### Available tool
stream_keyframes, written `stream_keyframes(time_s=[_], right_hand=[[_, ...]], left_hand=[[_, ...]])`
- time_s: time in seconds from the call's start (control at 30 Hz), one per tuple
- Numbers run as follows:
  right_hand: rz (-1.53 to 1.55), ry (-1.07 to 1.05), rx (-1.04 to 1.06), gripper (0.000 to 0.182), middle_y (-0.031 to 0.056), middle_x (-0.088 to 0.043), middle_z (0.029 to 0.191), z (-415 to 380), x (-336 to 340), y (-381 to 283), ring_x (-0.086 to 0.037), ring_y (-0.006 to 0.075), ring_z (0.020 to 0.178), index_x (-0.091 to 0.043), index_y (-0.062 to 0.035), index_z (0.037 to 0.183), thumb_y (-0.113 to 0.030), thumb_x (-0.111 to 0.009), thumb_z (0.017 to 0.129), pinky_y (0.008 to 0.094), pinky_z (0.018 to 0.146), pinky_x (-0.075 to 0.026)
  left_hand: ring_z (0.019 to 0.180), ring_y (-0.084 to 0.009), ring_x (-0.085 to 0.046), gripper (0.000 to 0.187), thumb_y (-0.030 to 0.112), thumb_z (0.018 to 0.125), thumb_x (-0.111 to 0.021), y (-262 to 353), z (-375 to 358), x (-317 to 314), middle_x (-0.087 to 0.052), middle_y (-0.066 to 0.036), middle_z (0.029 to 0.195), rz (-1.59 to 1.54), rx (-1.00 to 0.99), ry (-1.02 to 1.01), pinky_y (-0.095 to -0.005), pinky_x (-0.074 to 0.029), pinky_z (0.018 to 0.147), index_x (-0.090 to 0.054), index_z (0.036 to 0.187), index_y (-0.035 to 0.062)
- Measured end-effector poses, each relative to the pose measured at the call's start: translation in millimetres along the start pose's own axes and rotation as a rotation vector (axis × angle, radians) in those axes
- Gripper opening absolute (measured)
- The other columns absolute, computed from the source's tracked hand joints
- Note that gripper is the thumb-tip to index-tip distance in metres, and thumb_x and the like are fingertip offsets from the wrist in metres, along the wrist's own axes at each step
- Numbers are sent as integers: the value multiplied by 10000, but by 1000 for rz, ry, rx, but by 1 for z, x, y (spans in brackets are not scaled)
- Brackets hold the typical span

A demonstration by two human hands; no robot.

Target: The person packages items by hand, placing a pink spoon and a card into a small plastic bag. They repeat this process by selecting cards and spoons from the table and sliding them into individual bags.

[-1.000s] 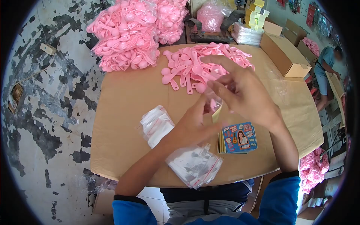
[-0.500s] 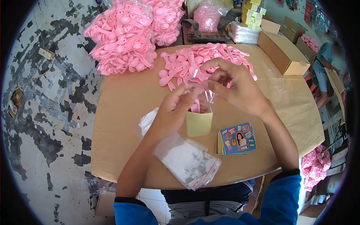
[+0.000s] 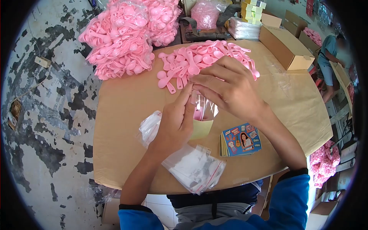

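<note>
Between my hands hangs a clear plastic bag [image 3: 205,106] with a pale yellow card [image 3: 201,129] and a pink spoon [image 3: 197,114] inside. My left hand [image 3: 177,118] pinches the bag's top edge from the left. On the right, my right hand [image 3: 230,85] has its fingertips closed at the same top edge, close to the left fingertips. Beneath my left forearm lie several flat clear bags [image 3: 195,168]. A stack of printed blue cards [image 3: 240,140] rests to the right of the held bag. Behind my hands spreads a loose pile of pink spoons [image 3: 188,63].
Large bags of pink spoons [image 3: 119,38] stand at the back left. A cardboard box [image 3: 285,48] sits on the table's back right, near a stack of clear packets [image 3: 245,28]. Brown paper covers the table [image 3: 126,115]. Another person [image 3: 330,63] works at the far right.
My right hand has come down and left, so its fingertips now meet my left fingertips at the bag's top. The bag tilts slightly, and the view has shifted a little.
</note>
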State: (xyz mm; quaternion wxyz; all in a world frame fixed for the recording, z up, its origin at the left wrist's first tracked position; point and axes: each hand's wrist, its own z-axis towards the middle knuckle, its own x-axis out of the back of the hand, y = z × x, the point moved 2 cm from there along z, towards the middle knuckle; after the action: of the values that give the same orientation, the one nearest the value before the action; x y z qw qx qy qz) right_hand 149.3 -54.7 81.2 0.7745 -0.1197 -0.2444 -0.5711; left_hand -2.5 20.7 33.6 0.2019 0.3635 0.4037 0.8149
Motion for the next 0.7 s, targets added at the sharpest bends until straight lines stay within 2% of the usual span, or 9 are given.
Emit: stream_keyframes(time_s=[0.1,0.2,0.3,0.47,0.57,0.67,0.7], right_hand=[[-43,8,31,228,-1,-657,859,-4,-4,2,-584,187,842,-727,-93,910,-167,-735,694,327,741,-501],[-39,10,29,197,7,-651,848,-7,-7,4,-585,193,830,-707,-82,860,-156,-734,680,333,725,-502],[-38,-5,12,163,26,-626,804,-5,-6,3,-585,205,814,-660,-70,803,-135,-729,670,335,702,-503],[7,-36,-41,163,64,-579,743,-5,-8,6,-584,230,802,-599,-51,793,-73,-700,667,342,674,-500],[130,-14,-156,168,77,-591,769,-4,-6,13,-583,255,807,-601,-46,811,-41,-681,664,358,688,-498],[341,-29,-365,177,86,-601,799,0,5,16,-576,276,811,-605,-44,833,-47,-680,672,372,711,-493],[324,-37,-256,183,88,-604,805,2,10,15,-575,277,810,-609,-45,841,-59,-687,677,374,721,-493]], left_hand=[[820,-113,-656,434,115,1041,-365,-1,-1,2,-671,-89,938,-32,51,-8,-240,-522,743,-337,1443,-48],[768,-84,-614,424,79,1024,-387,-5,0,3,-672,-90,921,57,-20,3,-233,-491,683,-368,1424,-59],[568,-171,-479,440,45,969,-434,3,-1,-4,-484,-147,663,31,-104,61,-331,-391,550,-399,1396,-58],[568,-173,-476,456,16,955,-426,5,-1,-3,-477,-146,661,61,-73,11,-327,-394,558,-403,1408,-28],[567,-160,-460,466,12,955,-419,5,0,-6,-471,-129,662,51,-99,6,-320,-394,559,-411,1421,13],[566,-136,-432,466,16,962,-412,4,0,-9,-454,-107,659,7,-96,13,-310,-389,551,-421,1426,44],[627,-129,-455,448,28,971,-409,3,0,-9,-483,-105,729,1,-72,10,-299,-401,598,-427,1418,31]])
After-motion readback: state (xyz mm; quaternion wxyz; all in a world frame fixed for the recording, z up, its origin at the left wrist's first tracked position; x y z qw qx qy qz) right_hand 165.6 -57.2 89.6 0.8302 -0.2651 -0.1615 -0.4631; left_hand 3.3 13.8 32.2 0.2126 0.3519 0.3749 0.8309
